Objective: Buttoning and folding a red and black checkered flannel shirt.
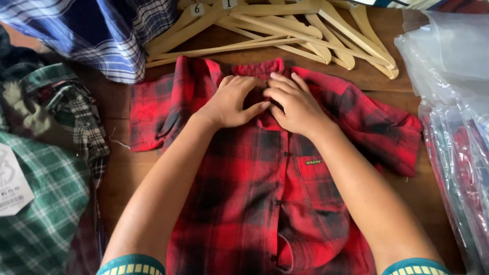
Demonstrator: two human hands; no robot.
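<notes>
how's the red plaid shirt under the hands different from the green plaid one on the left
The red plaid shirt lies spread flat, front up, buttoned, with both hands at its collar; the green plaid shirt lies bunched, untouched. The red has bold black checks; the green has finer pale lines and a paper tag. Both are plaid and rest on the wooden table.

A brown wooden table [127, 173] with visible plank seams fills the scene. At its far edge lies a heap of pale wooden hangers [285, 30]. Far left rests a blue plaid cloth [102, 30], near left green plaid garments [46, 203], and along the right clear plastic bags [453, 102]. Soft daylight falls evenly.
</notes>
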